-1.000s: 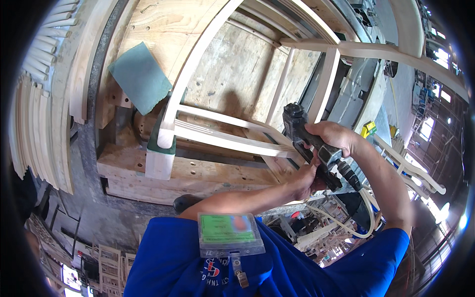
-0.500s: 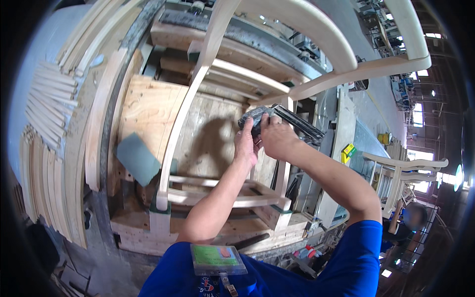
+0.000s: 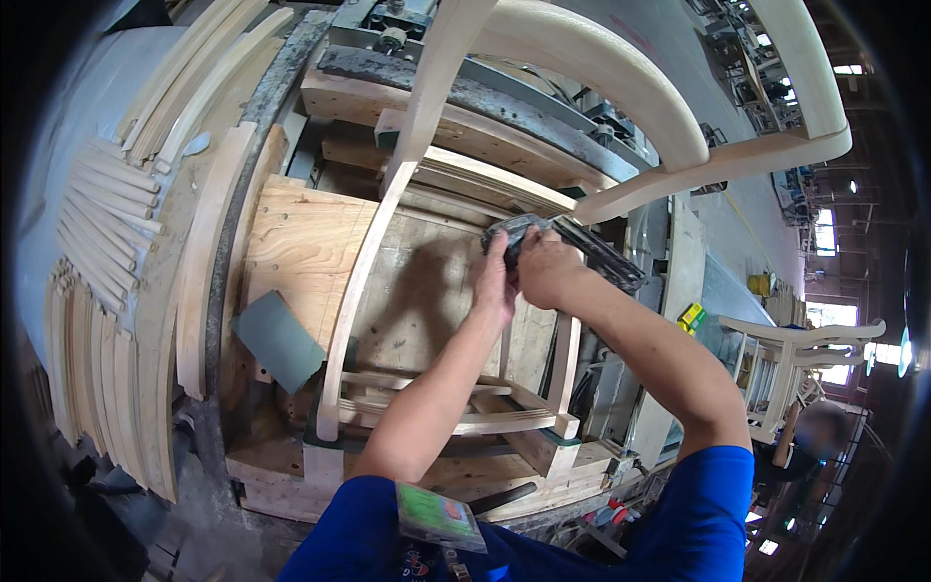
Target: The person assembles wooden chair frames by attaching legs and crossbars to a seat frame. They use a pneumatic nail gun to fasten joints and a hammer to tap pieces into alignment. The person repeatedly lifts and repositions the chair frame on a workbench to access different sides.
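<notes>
Both my hands are closed around a dark nail gun (image 3: 603,256), whose long magazine stretches to the right. My left hand (image 3: 496,279) grips its left end, with the thumb up along the body. Pressed close beside it, my right hand (image 3: 549,264) wraps the middle. The tool is at the rear right corner of a pale wooden chair frame (image 3: 355,296); my hands hide whether its tip touches the wood. The frame's curved top rail (image 3: 601,63) rises beyond my hands, and its lower rails (image 3: 504,423) cross near my forearms.
The frame stands in a wooden and metal jig (image 3: 281,490). A grey-green sheet (image 3: 279,339) lies on a plywood board (image 3: 305,238) at left. Several wooden strips (image 3: 92,359) are stacked farther left. A yellow-green box (image 3: 691,317) and another chair frame (image 3: 776,349) are at right, near another person (image 3: 815,432).
The whole scene has shifted slightly down and right in view. My hands still hold the nail gun near the same corner of the chair frame.
</notes>
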Action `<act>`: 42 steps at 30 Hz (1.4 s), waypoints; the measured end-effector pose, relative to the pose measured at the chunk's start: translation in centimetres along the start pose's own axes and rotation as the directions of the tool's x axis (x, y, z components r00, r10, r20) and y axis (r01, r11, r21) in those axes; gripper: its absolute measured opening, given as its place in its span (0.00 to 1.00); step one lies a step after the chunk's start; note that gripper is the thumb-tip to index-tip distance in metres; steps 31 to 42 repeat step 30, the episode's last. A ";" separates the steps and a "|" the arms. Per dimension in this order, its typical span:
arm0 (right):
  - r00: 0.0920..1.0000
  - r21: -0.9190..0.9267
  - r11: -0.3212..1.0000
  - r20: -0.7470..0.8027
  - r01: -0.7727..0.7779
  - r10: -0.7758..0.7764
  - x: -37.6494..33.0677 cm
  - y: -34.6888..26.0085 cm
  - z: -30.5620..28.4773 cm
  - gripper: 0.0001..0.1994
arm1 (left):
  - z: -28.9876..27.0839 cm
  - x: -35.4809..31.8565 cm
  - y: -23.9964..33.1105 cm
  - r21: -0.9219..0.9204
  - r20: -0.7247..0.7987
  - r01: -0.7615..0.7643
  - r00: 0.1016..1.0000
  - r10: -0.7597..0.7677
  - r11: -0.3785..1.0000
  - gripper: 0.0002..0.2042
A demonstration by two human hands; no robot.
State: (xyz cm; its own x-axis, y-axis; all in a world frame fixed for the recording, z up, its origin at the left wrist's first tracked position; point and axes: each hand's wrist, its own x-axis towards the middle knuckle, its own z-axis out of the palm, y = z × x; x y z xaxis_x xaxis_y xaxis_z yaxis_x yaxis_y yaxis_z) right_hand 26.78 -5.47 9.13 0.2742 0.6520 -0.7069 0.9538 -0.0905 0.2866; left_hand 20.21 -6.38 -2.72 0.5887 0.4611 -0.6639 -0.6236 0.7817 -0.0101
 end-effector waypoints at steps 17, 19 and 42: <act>0.989 -0.037 0.990 0.053 0.137 -0.135 -2.6 -2.2 0.0 0.37 | -3.7 -1.5 3.9 0.216 0.029 0.119 0.991 -0.128 0.969 0.19; 0.990 -0.004 0.990 0.022 0.139 -0.139 -1.8 -2.0 -0.9 0.37 | -3.6 0.6 3.9 0.207 0.060 0.074 0.994 -0.089 0.975 0.19; 0.994 -0.029 0.998 0.103 0.050 -0.046 1.1 -1.5 -1.4 0.42 | -1.9 4.3 4.1 0.235 0.054 0.088 0.993 -0.104 0.968 0.23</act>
